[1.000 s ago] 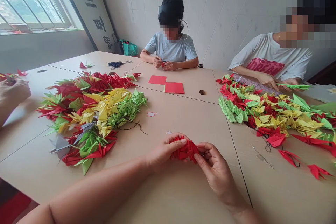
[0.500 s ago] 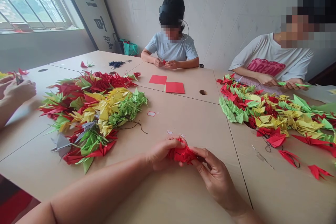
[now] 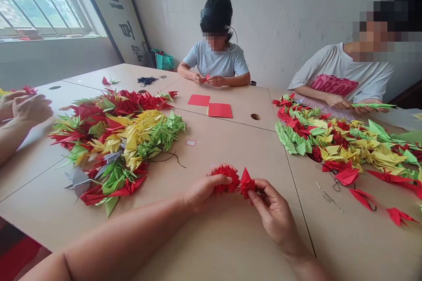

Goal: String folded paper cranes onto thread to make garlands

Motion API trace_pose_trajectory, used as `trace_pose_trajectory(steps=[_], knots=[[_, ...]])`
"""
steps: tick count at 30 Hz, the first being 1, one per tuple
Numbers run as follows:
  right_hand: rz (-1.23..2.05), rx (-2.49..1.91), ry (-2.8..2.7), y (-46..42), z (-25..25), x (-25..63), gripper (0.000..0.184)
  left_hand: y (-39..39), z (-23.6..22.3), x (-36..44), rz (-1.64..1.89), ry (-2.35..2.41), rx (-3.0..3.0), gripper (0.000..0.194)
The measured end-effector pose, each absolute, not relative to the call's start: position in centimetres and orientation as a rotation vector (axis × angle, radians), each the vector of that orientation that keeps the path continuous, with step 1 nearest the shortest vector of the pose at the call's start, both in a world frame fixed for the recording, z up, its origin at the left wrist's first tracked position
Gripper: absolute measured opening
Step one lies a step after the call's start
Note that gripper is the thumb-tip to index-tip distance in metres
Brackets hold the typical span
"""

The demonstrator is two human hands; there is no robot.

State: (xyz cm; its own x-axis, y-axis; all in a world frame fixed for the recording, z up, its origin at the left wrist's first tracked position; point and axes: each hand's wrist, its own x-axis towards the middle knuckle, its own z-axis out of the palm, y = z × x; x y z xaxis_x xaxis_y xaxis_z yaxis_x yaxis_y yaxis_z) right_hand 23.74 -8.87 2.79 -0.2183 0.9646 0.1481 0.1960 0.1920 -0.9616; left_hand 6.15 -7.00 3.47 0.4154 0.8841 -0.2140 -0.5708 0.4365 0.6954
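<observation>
My left hand [image 3: 205,191] is closed around a bunch of red folded paper cranes [image 3: 225,179], stacked tightly together. Between the thumb and fingers of my right hand [image 3: 271,205] is a single red paper crane [image 3: 246,183], its pointed tip upward. A small gap separates this crane from the bunch; whether a thread joins them I cannot tell. Both hands are above the near part of the table [image 3: 184,246]. A small paper label [image 3: 212,165] lies just beyond my left hand, partly covered.
Strings of coloured paper cranes [image 3: 138,134] lie to the left, and more strings [image 3: 343,140] to the right. Red paper squares [image 3: 220,110] are ahead. Tweezers [image 3: 329,196] rest at right. Co-workers sit opposite [image 3: 216,55] and at right [image 3: 346,72]; another person's hands [image 3: 31,107] are at left.
My right hand has drawn one red crane slightly away to the right of the bunch. At the left, the other person's hands have shifted inward.
</observation>
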Motion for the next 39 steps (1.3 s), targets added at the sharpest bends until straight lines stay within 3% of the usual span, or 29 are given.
trace_pose_trajectory(steps=[14, 22, 32, 39], knots=[[1.242, -1.269, -1.489, -8.76, 2.76, 23.39, 0.026, -7.34, 3.79, 6.7, 1.251, 0.788, 0.886, 0.018], [1.082, -1.084, -1.717, -9.08, 2.76, 23.27, 0.013, -7.18, 3.73, 6.12, 1.046, 0.726, 0.852, 0.021], [0.949, -1.097, -1.801, -9.45, 2.82, 23.12, 0.011, -7.0, 3.72, 5.95, 0.975, 0.72, 0.748, 0.022], [1.135, -1.196, -1.662, -9.48, 2.78, 23.2, 0.026, -6.89, 3.48, 5.92, 0.933, 0.706, 0.804, 0.022]])
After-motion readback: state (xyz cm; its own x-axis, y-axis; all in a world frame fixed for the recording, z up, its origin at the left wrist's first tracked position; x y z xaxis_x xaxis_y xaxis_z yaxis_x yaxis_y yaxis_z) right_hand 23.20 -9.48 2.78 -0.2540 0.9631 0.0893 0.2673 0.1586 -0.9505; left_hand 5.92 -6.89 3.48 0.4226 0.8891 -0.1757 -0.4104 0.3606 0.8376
